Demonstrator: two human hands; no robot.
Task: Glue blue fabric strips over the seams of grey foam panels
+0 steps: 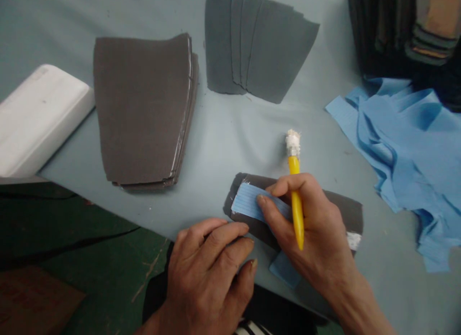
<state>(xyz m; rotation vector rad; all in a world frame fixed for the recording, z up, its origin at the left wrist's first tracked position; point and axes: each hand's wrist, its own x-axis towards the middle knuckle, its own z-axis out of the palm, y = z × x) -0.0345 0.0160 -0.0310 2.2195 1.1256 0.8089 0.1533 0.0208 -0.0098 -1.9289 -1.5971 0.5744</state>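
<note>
My right hand (309, 229) holds a yellow brush (296, 205), its whitish bristle end pointing up and away. Its thumb presses on a light blue ribbed strip (248, 200), which lies on a dark grey-brown piece (345, 211) near the table's front edge. A white patch shows at that piece's right end. Another bit of blue fabric (284, 269) sticks out below it. My left hand (216, 272) rests at the table edge beside the dark piece, fingers bent and slightly apart, with nothing seen in it.
A stack of brown pieces (144, 109) lies left, beside a white block (46, 114). Overlapping grey pieces (273, 47) are at the back. Blue fabric strips (406, 143) are heaped right, below a dark pile (382, 32). A cardboard box (36, 296) is on the floor.
</note>
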